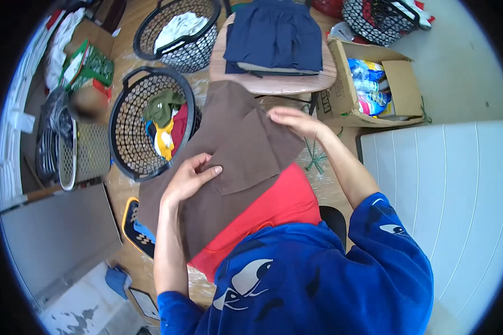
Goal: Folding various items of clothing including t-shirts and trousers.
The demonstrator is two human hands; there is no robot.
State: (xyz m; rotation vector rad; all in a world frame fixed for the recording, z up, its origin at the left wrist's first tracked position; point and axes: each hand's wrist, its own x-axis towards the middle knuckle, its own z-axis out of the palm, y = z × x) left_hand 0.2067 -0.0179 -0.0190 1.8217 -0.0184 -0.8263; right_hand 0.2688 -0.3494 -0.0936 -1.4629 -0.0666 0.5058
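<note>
A brown apron-like cloth garment (234,138) with a large patch pocket (247,155) lies spread across my lap, over red shorts (276,197). My left hand (189,178) rests on the cloth beside the pocket, its thumb and forefinger apart and the other fingers curled. At the pocket's far right side, my right hand (295,121) lies on the cloth with fingers extended together. Beyond the cloth, folded dark blue garments (274,37) are stacked on a round wooden stool-like seat (272,86).
To the left stands a black mesh basket (121,121) of coloured clothes (167,125); behind it another basket (180,63) holds white cloth (180,29). An open cardboard box (343,83) with plastic packs is at right, near a white panelled surface (436,188). Green string (315,161) lies on the floor.
</note>
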